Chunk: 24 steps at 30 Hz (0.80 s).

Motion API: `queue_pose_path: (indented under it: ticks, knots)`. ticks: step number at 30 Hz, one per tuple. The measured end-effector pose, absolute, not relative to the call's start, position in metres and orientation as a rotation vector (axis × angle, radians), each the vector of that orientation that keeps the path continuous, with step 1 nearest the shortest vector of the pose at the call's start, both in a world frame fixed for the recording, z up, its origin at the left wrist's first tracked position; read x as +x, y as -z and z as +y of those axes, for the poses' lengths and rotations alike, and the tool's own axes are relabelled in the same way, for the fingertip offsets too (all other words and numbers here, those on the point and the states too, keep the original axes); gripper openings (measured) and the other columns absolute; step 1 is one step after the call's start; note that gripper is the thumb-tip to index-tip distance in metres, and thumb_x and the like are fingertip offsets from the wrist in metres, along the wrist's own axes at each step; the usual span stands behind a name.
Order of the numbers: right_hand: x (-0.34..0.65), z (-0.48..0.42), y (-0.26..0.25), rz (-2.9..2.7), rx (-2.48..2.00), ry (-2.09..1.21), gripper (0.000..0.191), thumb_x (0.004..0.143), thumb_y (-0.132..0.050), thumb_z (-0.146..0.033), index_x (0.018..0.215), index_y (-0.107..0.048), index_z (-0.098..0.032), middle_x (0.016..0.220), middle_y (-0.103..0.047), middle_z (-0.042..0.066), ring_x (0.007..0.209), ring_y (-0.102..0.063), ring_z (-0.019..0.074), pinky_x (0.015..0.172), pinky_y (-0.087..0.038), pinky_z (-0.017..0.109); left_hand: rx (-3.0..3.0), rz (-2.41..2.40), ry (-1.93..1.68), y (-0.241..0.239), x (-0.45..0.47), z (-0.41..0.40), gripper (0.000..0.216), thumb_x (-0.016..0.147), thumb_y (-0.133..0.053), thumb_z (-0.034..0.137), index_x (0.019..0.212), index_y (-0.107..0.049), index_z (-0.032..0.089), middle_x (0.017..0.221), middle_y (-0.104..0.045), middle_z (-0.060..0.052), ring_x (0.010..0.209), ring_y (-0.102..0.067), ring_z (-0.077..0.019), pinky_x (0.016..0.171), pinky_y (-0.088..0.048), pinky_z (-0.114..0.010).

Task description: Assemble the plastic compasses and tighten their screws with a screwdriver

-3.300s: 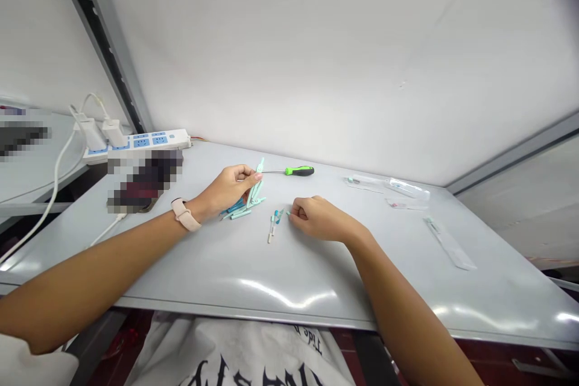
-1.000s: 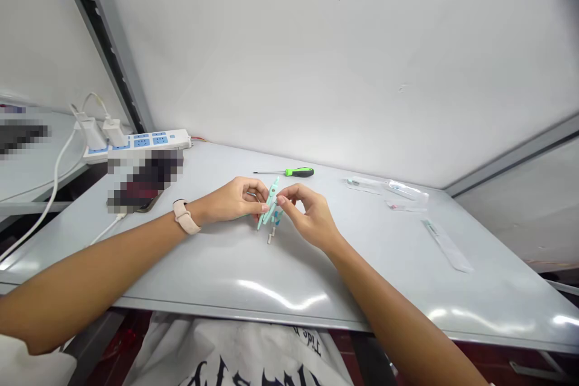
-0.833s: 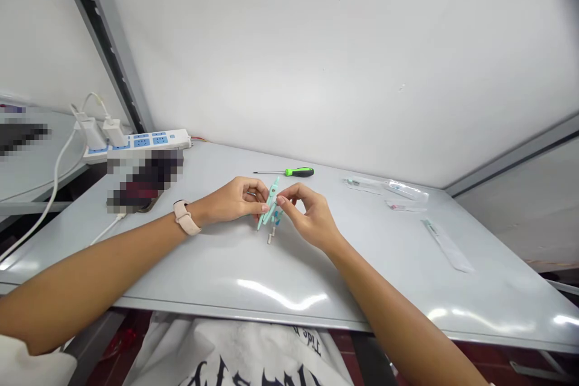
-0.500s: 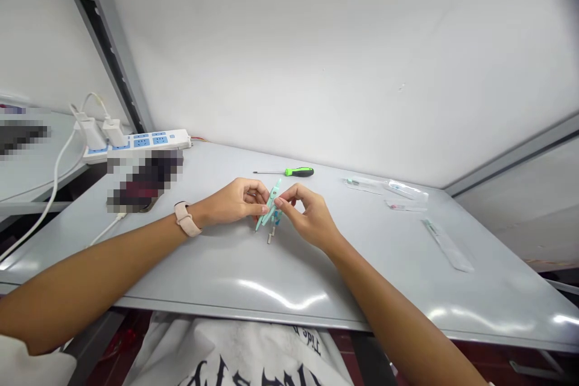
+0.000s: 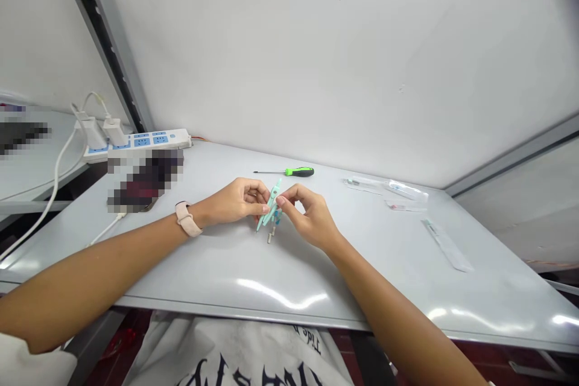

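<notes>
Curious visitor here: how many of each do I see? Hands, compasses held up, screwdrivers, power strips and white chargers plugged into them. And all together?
Hands: 2
Compass: 1
Screwdriver: 1
Power strip: 1
Chargers: 2
Total: 7

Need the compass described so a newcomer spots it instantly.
Start at the gray table; near its middle, the left hand faces the right hand. The compass is held between them. It's pale mint with two slim legs, unlike the screwdriver behind, with one shaft.
</notes>
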State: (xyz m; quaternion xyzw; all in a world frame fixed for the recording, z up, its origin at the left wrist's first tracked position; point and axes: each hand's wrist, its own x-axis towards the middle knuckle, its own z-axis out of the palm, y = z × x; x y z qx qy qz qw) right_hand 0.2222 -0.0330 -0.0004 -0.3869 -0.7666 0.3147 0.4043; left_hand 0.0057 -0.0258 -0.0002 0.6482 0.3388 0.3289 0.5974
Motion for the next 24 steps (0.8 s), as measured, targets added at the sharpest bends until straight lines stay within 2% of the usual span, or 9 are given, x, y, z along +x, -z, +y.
queue_pose_path:
  ticks: [19, 24]
  knots:
    - [0.2239, -0.0339, 0.0021, -1.929, -0.928, -0.877, 0.029, 0.096, -0.064, -0.049, 0.082, -0.060, -0.024, 0.080, -0.073, 0.005, 0.074, -0.066, 0.0204, 0.070, -0.052, 0.037, 1.515, 0.782, -0.836, 0.0028, 0.0072, -0.0282, 0.027, 0.080, -0.082, 0.035, 0.089, -0.066, 0.015, 0.081, -0.069, -0.003, 0.073, -0.065, -0.0148, 0.071, -0.055, -0.031]
    - [0.2247, -0.0337, 0.0019, -1.956, -0.869, -0.861, 0.024, 0.094, -0.068, -0.044, 0.086, -0.060, -0.023, 0.081, -0.072, 0.004, 0.071, -0.063, 0.0182, 0.069, -0.052, 0.036, 1.541, 0.785, -0.848, 0.0058, 0.0065, -0.0265, 0.027, 0.083, -0.080, 0.036, 0.092, -0.066, 0.015, 0.083, -0.068, -0.004, 0.074, -0.065, -0.0147, 0.073, -0.054, -0.031]
